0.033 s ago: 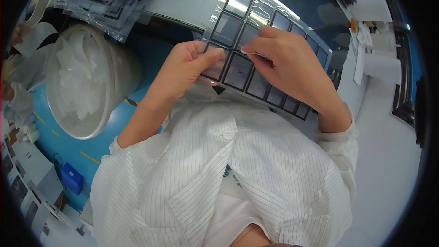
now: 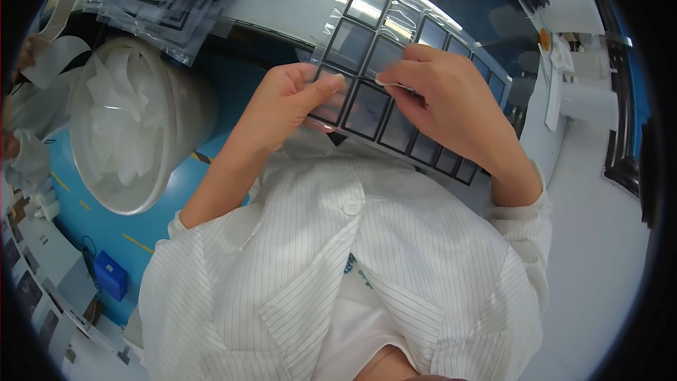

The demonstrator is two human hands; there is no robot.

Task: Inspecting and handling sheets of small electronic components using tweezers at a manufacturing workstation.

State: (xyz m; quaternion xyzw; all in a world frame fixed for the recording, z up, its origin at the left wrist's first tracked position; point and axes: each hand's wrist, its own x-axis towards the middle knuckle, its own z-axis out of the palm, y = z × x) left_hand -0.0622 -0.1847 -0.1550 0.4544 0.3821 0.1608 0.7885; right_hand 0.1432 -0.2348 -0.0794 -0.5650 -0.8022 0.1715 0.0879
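A clear plastic sheet with rows of black rectangular frames (image 2: 367, 109) is held tilted in front of my chest. My left hand (image 2: 293, 102) grips its left end, thumb on top and fingers showing through the clear plastic from beneath. Over the middle of the sheet, my right hand (image 2: 444, 88) is closed in a pinch. Between its thumb and fingers sits a thin, pale, flat piece (image 2: 396, 86), mostly covered by the hand; I cannot make out its kind.
A white bin (image 2: 173, 127) full of crumpled white film stands at the left on a blue floor. More framed clear sheets (image 2: 162, 10) are piled on the worktable (image 2: 275, 7) at the back left. Part of another person's sleeve (image 2: 32, 155) shows at the far left.
My right hand has shifted very slightly to the right with the thin pale piece. My left hand and the framed sheet look unmoved.
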